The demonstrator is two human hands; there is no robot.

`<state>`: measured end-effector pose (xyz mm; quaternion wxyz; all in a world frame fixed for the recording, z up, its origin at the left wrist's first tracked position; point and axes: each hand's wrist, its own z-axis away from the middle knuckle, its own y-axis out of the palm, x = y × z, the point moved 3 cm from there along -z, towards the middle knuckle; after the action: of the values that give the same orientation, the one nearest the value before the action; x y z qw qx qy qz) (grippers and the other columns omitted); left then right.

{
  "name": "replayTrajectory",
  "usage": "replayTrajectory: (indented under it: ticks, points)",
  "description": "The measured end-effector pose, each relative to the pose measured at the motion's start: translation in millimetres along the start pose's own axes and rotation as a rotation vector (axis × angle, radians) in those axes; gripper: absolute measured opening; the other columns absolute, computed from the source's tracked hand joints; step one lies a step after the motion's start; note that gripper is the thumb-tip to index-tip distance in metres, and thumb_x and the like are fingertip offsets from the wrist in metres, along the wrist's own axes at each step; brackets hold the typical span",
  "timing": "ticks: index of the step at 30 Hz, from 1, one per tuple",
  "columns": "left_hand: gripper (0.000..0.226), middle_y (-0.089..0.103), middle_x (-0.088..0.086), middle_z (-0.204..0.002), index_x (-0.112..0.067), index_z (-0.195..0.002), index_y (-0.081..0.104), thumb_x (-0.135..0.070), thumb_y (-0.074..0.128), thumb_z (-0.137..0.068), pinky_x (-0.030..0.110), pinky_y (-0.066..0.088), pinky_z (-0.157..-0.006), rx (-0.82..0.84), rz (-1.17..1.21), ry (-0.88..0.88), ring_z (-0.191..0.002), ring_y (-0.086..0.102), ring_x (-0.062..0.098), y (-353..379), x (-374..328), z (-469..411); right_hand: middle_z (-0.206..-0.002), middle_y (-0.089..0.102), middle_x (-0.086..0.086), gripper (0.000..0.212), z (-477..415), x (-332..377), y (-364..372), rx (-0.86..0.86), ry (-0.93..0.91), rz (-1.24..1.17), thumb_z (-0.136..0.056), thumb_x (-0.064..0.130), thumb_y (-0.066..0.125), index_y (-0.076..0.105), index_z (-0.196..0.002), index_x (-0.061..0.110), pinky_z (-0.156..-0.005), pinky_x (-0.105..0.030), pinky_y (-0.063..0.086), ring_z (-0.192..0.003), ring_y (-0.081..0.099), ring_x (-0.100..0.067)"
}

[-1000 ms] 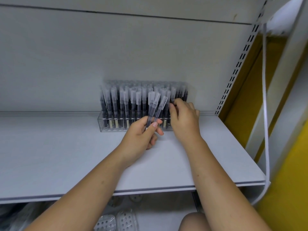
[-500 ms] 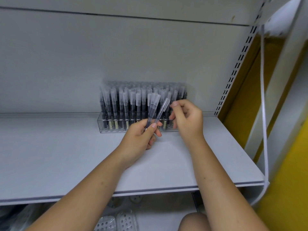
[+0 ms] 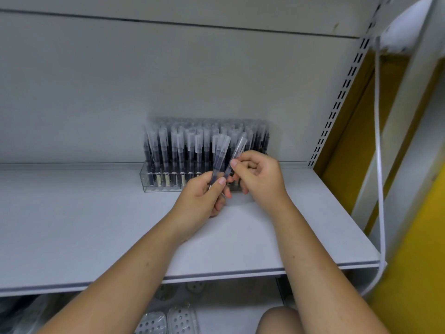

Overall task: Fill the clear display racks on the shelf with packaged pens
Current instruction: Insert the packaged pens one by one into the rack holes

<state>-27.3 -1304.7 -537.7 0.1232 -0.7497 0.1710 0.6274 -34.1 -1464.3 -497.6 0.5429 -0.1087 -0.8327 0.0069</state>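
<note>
Left hand [image 3: 204, 196] grips packaged pens [image 3: 220, 153], right hand [image 3: 260, 174] pinches one pen [image 3: 238, 149] above grey shelf [image 3: 96, 225].

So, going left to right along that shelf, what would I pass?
left hand gripping packaged pens → right hand pinching a single pen → slotted upright → white strip

- packaged pens [image 3: 178, 150]: black barrels, frosted clear tops
- labels [image 3: 166, 180] low on several pens: cream
- display rack [image 3: 144, 182]: clear, colourless
- shelf board [image 3: 96, 225]: plain pale grey, darker grey line along front edge
- back panel [image 3: 144, 80]: plain grey-white
- upright strip [image 3: 342, 97]: white, 2 columns of black slots
- side wall [image 3: 409, 285]: yellow
- cord [image 3: 381, 165]: white
- pieces under shelf [image 3: 168, 321]: whitish, pattern of round holes
</note>
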Motion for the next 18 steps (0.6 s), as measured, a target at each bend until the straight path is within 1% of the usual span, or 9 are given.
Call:
replayTrajectory:
  ticks: [2, 3, 6, 8, 10, 13, 16, 18]
  points:
    - [0.024, 0.062, 0.009, -0.086, 0.000, -0.116, 0.061, -0.019, 0.047, -0.111, 0.025, 0.033, -0.050, -0.005, -0.008, -0.007, -0.061, 0.046, 0.017, -0.4, 0.7, -0.1, -0.065, 0.067, -0.002, 0.017, -1.5, 1.1, -2.7, -0.043, -0.010, -0.034, -0.100, 0.003, 0.062, 0.062, -0.084, 0.010, -0.045, -0.023, 0.042, -0.045, 0.056, -0.011]
    - [0.025, 0.063, 0.009, -0.086, 0.000, -0.114, 0.061, -0.020, 0.047, -0.112, 0.025, 0.034, -0.051, -0.008, -0.016, -0.010, -0.061, 0.046, 0.017, -0.6, 1.0, -0.1, -0.067, 0.067, -0.003, 0.019, -2.5, 1.5, -4.4, -0.076, -0.013, -0.063, -0.101, 0.002, 0.060, 0.060, -0.084, 0.009, -0.045, -0.022, 0.041, -0.044, 0.054, -0.015]
    - [0.025, 0.063, 0.006, -0.084, -0.003, -0.112, 0.064, -0.021, 0.046, -0.112, 0.025, 0.035, -0.051, -0.020, -0.029, -0.014, -0.061, 0.047, 0.017, -0.4, 1.4, -0.2, -0.076, 0.070, -0.017, 0.014, -4.7, 4.0, -9.3, -0.203, -0.047, -0.131, -0.104, 0.000, 0.053, 0.056, -0.090, 0.001, -0.045, -0.018, 0.040, -0.045, 0.057, -0.022]
    - [0.024, 0.063, 0.005, -0.085, -0.007, -0.116, 0.066, -0.020, 0.046, -0.112, 0.025, 0.034, -0.050, -0.027, -0.020, -0.010, -0.060, 0.047, 0.017, -0.2, 0.8, -0.3, -0.078, 0.070, -0.021, 0.011, -5.1, 5.2, -14.2, -0.296, -0.091, -0.153, -0.105, 0.002, 0.050, 0.054, -0.096, 0.001, -0.045, -0.019, 0.041, -0.047, 0.060, -0.024]
    - [0.024, 0.063, 0.003, -0.085, -0.011, -0.119, 0.067, -0.019, 0.045, -0.112, 0.025, 0.034, -0.050, -0.030, -0.025, -0.006, -0.060, 0.046, 0.016, -0.6, 0.8, -0.3, -0.078, 0.068, -0.016, 0.009, -4.9, 4.2, -20.9, -0.401, -0.142, -0.133, -0.107, 0.006, 0.048, 0.052, -0.100, 0.003, -0.047, -0.022, 0.043, -0.051, 0.062, -0.025]
    - [0.025, 0.062, 0.003, -0.085, -0.013, -0.122, 0.066, -0.019, 0.044, -0.112, 0.025, 0.033, -0.050, -0.031, -0.028, -0.004, -0.060, 0.044, 0.015, -1.1, 0.9, 0.3, -0.082, 0.066, -0.006, 0.007, -5.0, 1.4, -27.8, -0.523, -0.226, -0.021, -0.108, 0.012, 0.048, 0.052, -0.104, 0.008, -0.056, -0.029, 0.049, -0.063, 0.066, -0.021]
    - [0.025, 0.061, 0.004, -0.086, -0.013, -0.123, 0.066, -0.020, 0.044, -0.112, 0.025, 0.032, -0.050, -0.036, -0.029, -0.010, -0.060, 0.043, 0.016, -1.0, 1.0, 0.5, -0.089, 0.064, 0.003, 0.005, -6.8, -2.6, -28.7, -0.546, -0.272, 0.103, -0.108, 0.014, 0.047, 0.052, -0.108, 0.013, -0.068, -0.037, 0.057, -0.078, 0.067, -0.015]
    - [0.026, 0.061, 0.005, -0.086, -0.013, -0.123, 0.066, -0.020, 0.043, -0.113, 0.026, 0.032, -0.050, -0.034, -0.033, -0.012, -0.060, 0.043, 0.016, -0.7, 0.8, 0.7, -0.089, 0.063, 0.010, 0.005, -8.6, -5.9, -28.0, -0.527, -0.266, 0.169, -0.109, 0.017, 0.048, 0.052, -0.110, 0.015, -0.072, -0.035, 0.056, -0.081, 0.065, -0.009]
